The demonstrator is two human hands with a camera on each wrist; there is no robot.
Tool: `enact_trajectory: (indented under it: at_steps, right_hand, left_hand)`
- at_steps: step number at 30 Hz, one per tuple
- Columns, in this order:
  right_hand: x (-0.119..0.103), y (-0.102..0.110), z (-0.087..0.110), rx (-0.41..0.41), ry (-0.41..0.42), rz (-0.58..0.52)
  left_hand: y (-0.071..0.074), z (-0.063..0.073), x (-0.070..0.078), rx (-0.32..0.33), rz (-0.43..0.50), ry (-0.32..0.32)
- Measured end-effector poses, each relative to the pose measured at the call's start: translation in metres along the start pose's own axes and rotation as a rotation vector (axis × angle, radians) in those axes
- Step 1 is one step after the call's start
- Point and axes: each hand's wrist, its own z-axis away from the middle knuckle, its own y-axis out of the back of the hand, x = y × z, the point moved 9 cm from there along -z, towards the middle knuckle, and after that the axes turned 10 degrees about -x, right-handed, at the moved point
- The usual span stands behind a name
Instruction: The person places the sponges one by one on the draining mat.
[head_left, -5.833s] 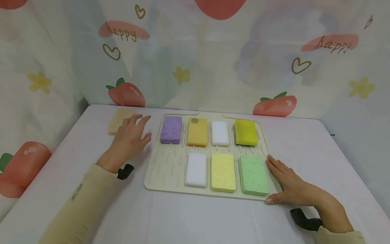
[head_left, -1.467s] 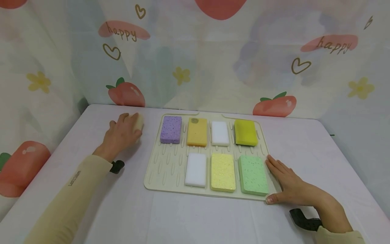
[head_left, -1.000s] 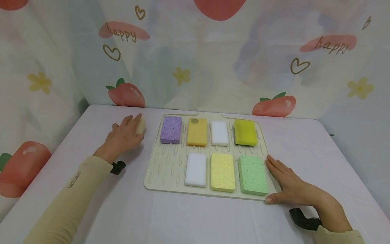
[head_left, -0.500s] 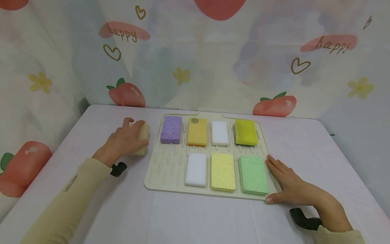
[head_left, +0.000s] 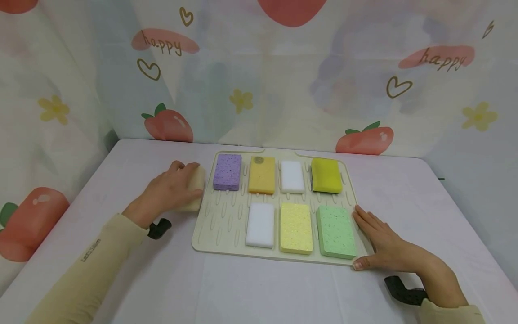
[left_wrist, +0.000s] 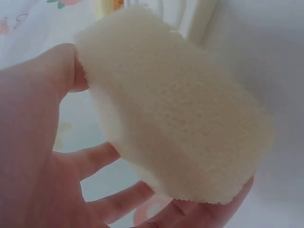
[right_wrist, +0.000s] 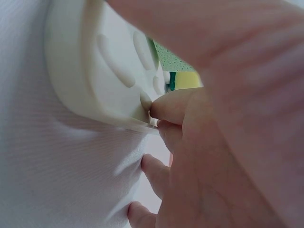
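My left hand [head_left: 167,191] grips a cream-coloured block sponge [left_wrist: 180,104] at the left edge of the ridged beige mat [head_left: 220,231]. In the left wrist view its thumb is on one side of the sponge and the fingers on the other. My right hand [head_left: 394,247] rests with spread fingers along the mat's lower right edge, beside a speckled green sponge [head_left: 337,231]. A purple sponge [head_left: 227,172] lies on the mat near my left hand. Below it is a bare patch of ridges.
The mat also bears an orange-yellow sponge [head_left: 261,175], two white sponges, a pale yellow sponge [head_left: 296,228] and a bright yellow sponge [head_left: 326,176]. A white cloth covers the table [head_left: 243,292]. A printed curtain [head_left: 259,81] hangs behind it.
My left hand took hold of the cream sponge at the back left and has carried it right and toward me, up to the mat's left edge. My right hand has stayed put.
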Motion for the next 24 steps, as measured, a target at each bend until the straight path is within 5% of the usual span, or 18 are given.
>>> enact_trajectory:
  at_steps: [24]
  right_hand:
    - [-0.002,0.001,0.0,-0.01,0.0,-0.006]
  left_hand:
    - [-0.025,0.015,0.042,-0.045,0.063,-0.066]
